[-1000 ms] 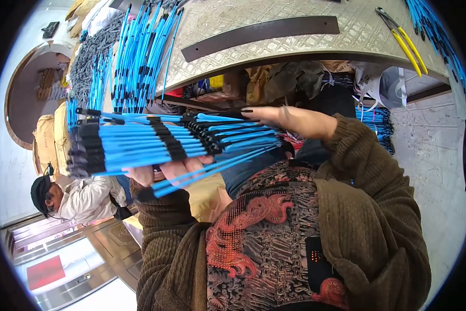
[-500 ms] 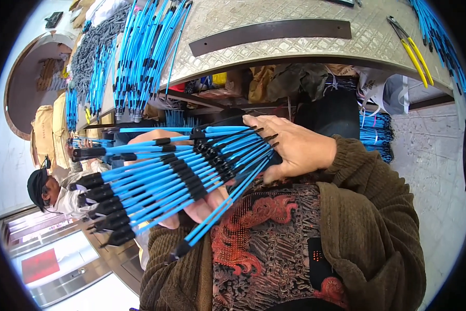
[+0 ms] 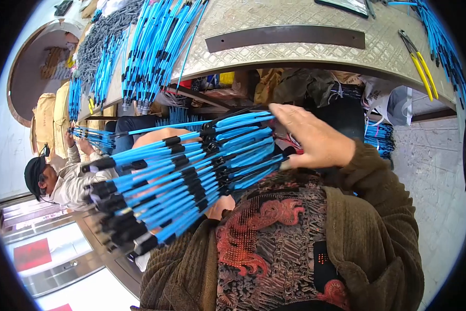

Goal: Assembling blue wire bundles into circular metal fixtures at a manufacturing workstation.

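Note:
A fanned bundle of thin blue rods with black joints and black end pieces [image 3: 191, 173] lies across my lap area, above my patterned top. My left hand [image 3: 220, 207] grips it from beneath; most of that hand is hidden behind the rods. At the bundle's right end, my right hand [image 3: 321, 137] has its fingers stretched out and its thumb apart, framing the rod ends. Fingertips and thumb seem to touch the outermost rods, though contact is hard to tell. The black pieces at the lower left are blurred by motion.
Ahead stands a worktable [image 3: 290, 58] with a dark flat metal strip [image 3: 287, 36], yellow-handled pliers [image 3: 422, 70] and more blue rods [image 3: 158, 54]. Bags [image 3: 295, 85] and another rod bundle [image 3: 379, 136] sit beneath. To the left, a person in a cap [image 3: 69, 181] handles similar rods [image 3: 95, 136].
My right hand has moved slightly right and opened away from the rod ends, which now sit in a blunter, wider row. The bundle's left end has swung down and drawn closer together.

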The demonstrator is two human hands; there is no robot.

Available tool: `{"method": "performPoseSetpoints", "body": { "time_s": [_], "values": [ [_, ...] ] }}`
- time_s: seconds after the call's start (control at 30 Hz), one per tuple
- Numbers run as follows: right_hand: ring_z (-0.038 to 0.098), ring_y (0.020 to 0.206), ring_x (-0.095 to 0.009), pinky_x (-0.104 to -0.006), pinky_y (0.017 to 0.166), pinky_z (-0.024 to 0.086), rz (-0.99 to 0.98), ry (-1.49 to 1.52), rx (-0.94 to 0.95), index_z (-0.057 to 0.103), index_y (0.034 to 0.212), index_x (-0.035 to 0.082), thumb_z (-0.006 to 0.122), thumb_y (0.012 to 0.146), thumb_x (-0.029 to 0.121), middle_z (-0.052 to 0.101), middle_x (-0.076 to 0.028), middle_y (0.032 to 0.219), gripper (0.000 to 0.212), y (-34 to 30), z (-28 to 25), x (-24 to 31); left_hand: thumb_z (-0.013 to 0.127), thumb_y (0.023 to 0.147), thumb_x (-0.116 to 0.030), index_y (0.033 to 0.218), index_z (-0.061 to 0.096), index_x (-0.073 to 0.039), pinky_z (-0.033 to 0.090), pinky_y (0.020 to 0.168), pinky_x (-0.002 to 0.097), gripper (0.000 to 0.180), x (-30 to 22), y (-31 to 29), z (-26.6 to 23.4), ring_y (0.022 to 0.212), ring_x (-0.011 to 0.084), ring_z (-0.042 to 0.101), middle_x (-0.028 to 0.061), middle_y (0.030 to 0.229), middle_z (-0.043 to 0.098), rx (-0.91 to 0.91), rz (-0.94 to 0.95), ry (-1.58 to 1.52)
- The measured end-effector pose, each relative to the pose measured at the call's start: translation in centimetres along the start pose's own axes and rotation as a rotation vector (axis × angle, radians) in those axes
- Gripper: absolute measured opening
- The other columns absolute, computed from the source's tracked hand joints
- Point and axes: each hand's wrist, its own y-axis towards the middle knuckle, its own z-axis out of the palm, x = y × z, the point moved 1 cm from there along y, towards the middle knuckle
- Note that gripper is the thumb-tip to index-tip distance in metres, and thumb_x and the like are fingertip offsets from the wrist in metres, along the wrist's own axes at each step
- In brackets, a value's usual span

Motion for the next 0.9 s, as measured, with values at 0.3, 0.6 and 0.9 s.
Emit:
{"method": "performPoseSetpoints", "body": {
  "time_s": [0.3, 0.6, 0.9],
  "values": [
    [0.047, 0.115, -0.026, -0.0354, 0.097, 0.036, 0.078, 0.353, -0.038, 0.051, 0.123, -0.002, 0.054, 0.091, 0.031, 0.052, -0.016, 0.121, 0.046, 2.3, -5.6, 2.4, 0.06, 0.085, -0.015, 0.086, 0.067, -0.009, 0.05, 0.068, 0.0313, 0.009, 0.2, 1.8, -1.3, 0.077, 0.0153, 0.06, 0.0028, 0.086, 0.064, -0.079, -0.104, -0.007],
    [0.036, 0.127, -0.026, -0.0379, 0.105, 0.028, -0.034, 0.743, 0.11, 0.029, 0.139, -0.002, 0.029, 0.09, 0.063, 0.04, -0.017, 0.136, 0.082, 5.9, -1.2, 0.8, 0.067, 0.079, -0.015, 0.081, 0.069, -0.009, 0.051, 0.073, 0.0352, 0.006, 1.3, 4.1, -2.7, 0.077, 0.0195, 0.062, 0.0035, 0.088, 0.066, 0.152, -0.028, -0.008],
    [0.041, 0.12, -0.033, -0.0366, 0.103, 0.029, 0.017, 0.362, 0.302, 0.034, 0.136, -0.002, 0.044, 0.091, 0.051, 0.043, -0.023, 0.13, 0.07, 1.3, -1.0, 1.7, 0.067, 0.079, -0.013, 0.083, 0.068, -0.007, 0.051, 0.075, 0.0354, 0.007, -0.1, 5.3, -3.9, 0.079, 0.021, 0.063, 0.0066, 0.09, 0.066, -0.195, -0.112, 0.405]
  ]
}}
